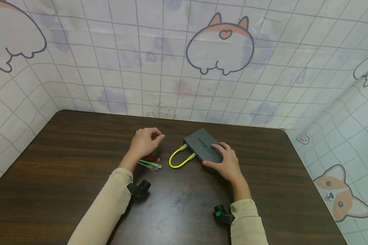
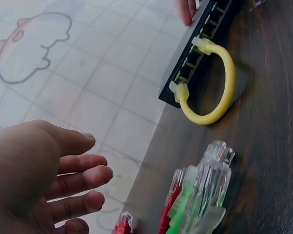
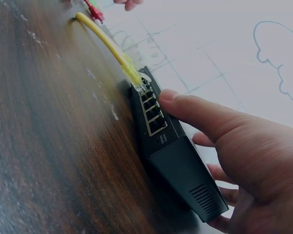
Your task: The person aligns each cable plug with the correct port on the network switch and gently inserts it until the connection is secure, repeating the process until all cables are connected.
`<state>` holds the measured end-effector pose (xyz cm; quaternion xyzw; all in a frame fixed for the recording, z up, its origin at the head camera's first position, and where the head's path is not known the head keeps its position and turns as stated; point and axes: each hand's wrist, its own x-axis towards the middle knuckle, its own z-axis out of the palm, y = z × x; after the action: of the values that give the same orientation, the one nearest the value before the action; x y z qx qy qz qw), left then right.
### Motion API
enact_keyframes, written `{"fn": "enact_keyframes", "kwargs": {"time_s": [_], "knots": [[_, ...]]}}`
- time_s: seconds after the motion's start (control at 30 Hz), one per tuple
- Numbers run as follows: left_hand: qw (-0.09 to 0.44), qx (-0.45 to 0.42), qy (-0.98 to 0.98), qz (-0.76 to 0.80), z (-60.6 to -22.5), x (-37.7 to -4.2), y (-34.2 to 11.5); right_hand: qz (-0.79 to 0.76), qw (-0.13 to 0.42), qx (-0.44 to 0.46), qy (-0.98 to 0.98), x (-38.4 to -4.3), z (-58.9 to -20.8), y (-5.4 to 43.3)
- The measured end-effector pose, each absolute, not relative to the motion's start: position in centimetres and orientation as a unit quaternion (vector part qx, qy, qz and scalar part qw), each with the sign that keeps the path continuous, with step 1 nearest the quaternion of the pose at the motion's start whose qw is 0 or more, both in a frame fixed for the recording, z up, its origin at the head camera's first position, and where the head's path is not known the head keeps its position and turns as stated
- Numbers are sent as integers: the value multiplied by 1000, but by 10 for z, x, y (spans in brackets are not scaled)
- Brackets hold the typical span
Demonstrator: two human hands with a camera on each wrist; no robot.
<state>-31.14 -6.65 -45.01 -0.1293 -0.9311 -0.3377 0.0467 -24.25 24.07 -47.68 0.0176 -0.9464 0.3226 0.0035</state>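
Note:
A dark grey Netgear network switch [image 1: 203, 144] lies on the table, its row of ports facing the near left. Both ends of a short yellow Ethernet cable [image 1: 174, 166] sit in its ports, and the cable bows out in a loop. My right hand [image 1: 228, 162] grips the switch, thumb at the port-side edge [image 3: 168, 95] and fingers across the top to the far side. Above several loose Ethernet cables, my left hand [image 1: 144, 143] hovers with loosely bent fingers and nothing in them. Among those cables are a red one [image 1: 150, 159] and a green one [image 1: 150, 164] with clear plugs.
The dark wood table [image 1: 178, 211] has a back edge close behind the switch. A white gridded cloth [image 1: 159, 61] with cartoon dogs hangs behind and at both sides. Black wrist cameras [image 1: 139, 188] sit on both of my sleeves.

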Motion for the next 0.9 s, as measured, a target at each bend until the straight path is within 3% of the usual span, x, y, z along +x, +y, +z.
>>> {"fn": "enact_keyframes", "kwargs": {"time_s": [0.9], "knots": [[2,-84,-943,-322,-448,-323,-112,323,3,22,-946,-242,-476,240]]}}
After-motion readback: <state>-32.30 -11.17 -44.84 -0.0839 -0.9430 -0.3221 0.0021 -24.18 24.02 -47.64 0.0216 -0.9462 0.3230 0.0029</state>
